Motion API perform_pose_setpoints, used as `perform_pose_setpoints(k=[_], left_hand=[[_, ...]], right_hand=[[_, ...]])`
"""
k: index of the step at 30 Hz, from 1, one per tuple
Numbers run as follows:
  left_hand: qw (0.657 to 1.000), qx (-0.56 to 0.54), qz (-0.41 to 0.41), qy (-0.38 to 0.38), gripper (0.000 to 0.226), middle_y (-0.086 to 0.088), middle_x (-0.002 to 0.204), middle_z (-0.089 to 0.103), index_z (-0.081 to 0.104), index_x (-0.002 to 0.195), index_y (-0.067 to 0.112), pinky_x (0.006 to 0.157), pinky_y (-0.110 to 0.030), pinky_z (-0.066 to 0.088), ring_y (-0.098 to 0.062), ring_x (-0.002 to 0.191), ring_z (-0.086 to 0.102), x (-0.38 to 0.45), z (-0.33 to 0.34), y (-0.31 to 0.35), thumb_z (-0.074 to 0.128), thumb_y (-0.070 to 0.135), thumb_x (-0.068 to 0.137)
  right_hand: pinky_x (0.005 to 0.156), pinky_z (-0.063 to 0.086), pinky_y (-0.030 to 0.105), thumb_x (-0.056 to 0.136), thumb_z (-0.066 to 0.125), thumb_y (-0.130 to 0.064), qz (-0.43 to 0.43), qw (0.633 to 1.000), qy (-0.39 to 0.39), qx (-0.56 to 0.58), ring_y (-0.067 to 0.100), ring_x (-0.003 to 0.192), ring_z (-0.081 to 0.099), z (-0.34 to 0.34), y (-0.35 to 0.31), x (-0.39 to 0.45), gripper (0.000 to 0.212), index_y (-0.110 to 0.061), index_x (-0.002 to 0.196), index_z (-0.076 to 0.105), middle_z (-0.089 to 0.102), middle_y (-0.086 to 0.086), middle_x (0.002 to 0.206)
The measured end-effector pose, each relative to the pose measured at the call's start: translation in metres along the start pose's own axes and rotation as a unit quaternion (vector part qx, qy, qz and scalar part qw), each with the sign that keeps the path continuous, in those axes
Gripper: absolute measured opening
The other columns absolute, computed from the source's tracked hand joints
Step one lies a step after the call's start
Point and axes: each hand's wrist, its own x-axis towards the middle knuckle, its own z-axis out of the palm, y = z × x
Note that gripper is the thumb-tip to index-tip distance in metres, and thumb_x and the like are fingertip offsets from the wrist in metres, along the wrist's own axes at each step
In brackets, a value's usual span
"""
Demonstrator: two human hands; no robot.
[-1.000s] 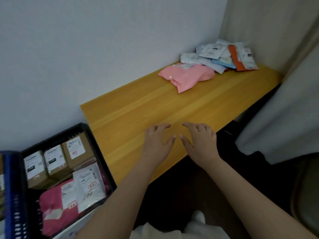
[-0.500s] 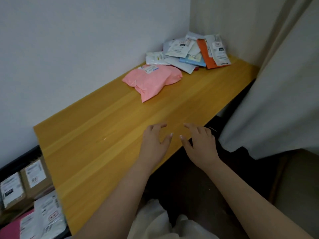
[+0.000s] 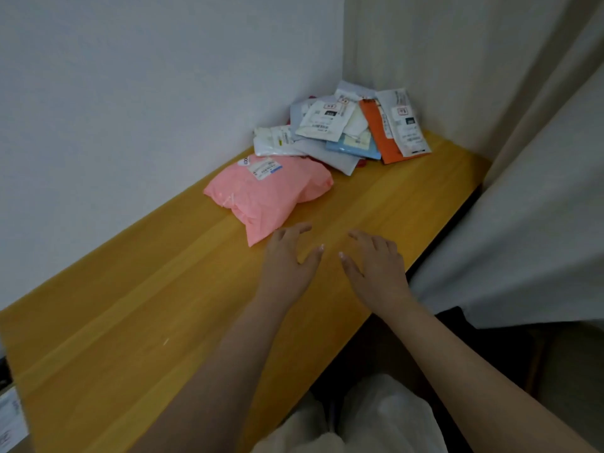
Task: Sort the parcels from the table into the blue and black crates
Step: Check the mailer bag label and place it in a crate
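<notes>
A soft pink parcel (image 3: 266,192) with a white label lies on the wooden table (image 3: 130,305) near the wall. Behind it, in the corner, a pile of flat parcels (image 3: 343,129) is stacked, with an orange one (image 3: 379,132) on its right side. My left hand (image 3: 287,259) hovers over the table just in front of the pink parcel's near corner, fingers spread and holding nothing. Beside it, my right hand (image 3: 372,263) is also spread and empty, near the table's front edge. The crates are almost wholly out of the frame.
A grey curtain (image 3: 523,207) hangs at the right, close to the table's front edge. White walls close the table on the far side and in the corner. At the bottom left a labelled parcel's corner (image 3: 9,423) shows below the table end.
The view has swung right, away from the crates, which have left the frame. Both hands have moved forward along the table towards the pink parcel, still empty.
</notes>
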Motion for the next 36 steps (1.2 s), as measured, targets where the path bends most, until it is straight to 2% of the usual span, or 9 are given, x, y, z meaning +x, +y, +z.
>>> perform_pose_setpoints(k=[4, 7, 9, 13, 16, 23, 27, 32, 36], left_hand=[[1.0, 0.012, 0.004, -0.025, 0.05, -0.002, 0.136, 0.047, 0.048, 0.137, 0.026, 0.097, -0.025, 0.032, -0.016, 0.127, 0.042, 0.053, -0.004, 0.01, 0.063, 0.038, 0.091], [1.0, 0.023, 0.001, 0.007, 0.051, -0.003, 0.14, 0.046, 0.048, 0.137, 0.026, 0.102, -0.029, 0.033, -0.019, 0.13, 0.04, 0.102, -0.01, 0.02, 0.064, 0.037, 0.09], [0.999, 0.021, -0.02, 0.019, 0.052, -0.004, 0.14, 0.046, 0.047, 0.138, 0.026, 0.107, -0.035, 0.034, -0.02, 0.13, 0.04, 0.127, -0.008, 0.022, 0.065, 0.035, 0.09], [0.997, 0.024, -0.074, 0.021, 0.054, -0.005, 0.141, 0.046, 0.047, 0.139, 0.023, 0.107, -0.033, 0.032, -0.022, 0.131, 0.04, 0.172, 0.014, 0.017, 0.066, 0.032, 0.09], [0.991, 0.03, -0.126, 0.024, 0.056, -0.004, 0.142, 0.046, 0.046, 0.139, 0.022, 0.11, -0.038, 0.033, -0.022, 0.132, 0.039, 0.208, 0.036, 0.015, 0.067, 0.033, 0.089], [0.985, 0.044, -0.167, 0.022, 0.059, -0.005, 0.145, 0.045, 0.044, 0.141, 0.02, 0.11, -0.041, 0.034, -0.022, 0.134, 0.038, 0.297, 0.076, 0.019, 0.067, 0.033, 0.088], [0.979, 0.057, -0.192, 0.024, 0.059, -0.006, 0.144, 0.045, 0.043, 0.142, 0.019, 0.103, -0.031, 0.032, -0.022, 0.133, 0.039, 0.343, 0.085, 0.012, 0.066, 0.032, 0.089], [0.973, 0.073, -0.217, 0.017, 0.061, -0.009, 0.143, 0.044, 0.042, 0.142, 0.017, 0.107, -0.042, 0.039, -0.026, 0.131, 0.042, 0.4, 0.091, 0.001, 0.067, 0.03, 0.088], [0.966, 0.091, -0.242, 0.013, 0.075, -0.011, 0.145, 0.041, 0.034, 0.146, 0.016, 0.109, -0.046, 0.038, -0.029, 0.133, 0.037, 0.439, 0.099, -0.012, 0.071, 0.035, 0.084]], right_hand=[[0.106, 0.028, 0.039, 0.1, 0.042, -0.044, -0.017, 0.999, -0.02, -0.021, 0.026, 0.135, 0.032, -0.001, -0.001, 0.044, 0.054, -0.025, 0.149, 0.031, 0.042, 0.004, 0.145], [0.107, 0.028, 0.04, 0.099, 0.045, -0.044, -0.012, 1.0, -0.012, 0.011, 0.027, 0.134, 0.034, -0.005, 0.009, 0.094, 0.053, -0.022, 0.147, 0.035, 0.044, 0.006, 0.144], [0.107, 0.031, 0.042, 0.099, 0.045, -0.044, -0.008, 1.0, -0.008, 0.029, 0.028, 0.133, 0.035, -0.006, 0.016, 0.133, 0.055, -0.018, 0.146, 0.036, 0.044, 0.007, 0.145], [0.108, 0.033, 0.044, 0.098, 0.048, -0.043, -0.007, 0.999, -0.023, 0.047, 0.029, 0.133, 0.037, -0.009, 0.033, 0.209, 0.056, -0.015, 0.144, 0.036, 0.044, 0.01, 0.145], [0.108, 0.033, 0.045, 0.096, 0.051, -0.042, 0.005, 0.998, -0.04, 0.042, 0.029, 0.134, 0.037, -0.015, 0.054, 0.26, 0.058, -0.014, 0.144, 0.036, 0.043, 0.011, 0.144], [0.104, 0.039, 0.05, 0.092, 0.06, -0.04, 0.004, 0.995, -0.052, 0.08, 0.031, 0.129, 0.04, -0.026, 0.088, 0.365, 0.058, -0.012, 0.138, 0.041, 0.047, 0.012, 0.138], [0.107, 0.036, 0.048, 0.088, 0.065, -0.039, 0.005, 0.993, -0.065, 0.095, 0.03, 0.132, 0.036, -0.021, 0.092, 0.412, 0.066, -0.012, 0.142, 0.037, 0.044, 0.011, 0.142], [0.107, 0.035, 0.046, 0.08, 0.074, -0.04, -0.011, 0.993, -0.06, 0.104, 0.032, 0.132, 0.037, -0.014, 0.094, 0.464, 0.079, -0.01, 0.142, 0.035, 0.043, 0.012, 0.143], [0.11, 0.034, 0.051, 0.075, 0.078, -0.044, -0.021, 0.991, -0.061, 0.119, 0.031, 0.134, 0.036, -0.008, 0.093, 0.5, 0.087, -0.013, 0.143, 0.034, 0.043, 0.009, 0.144]])
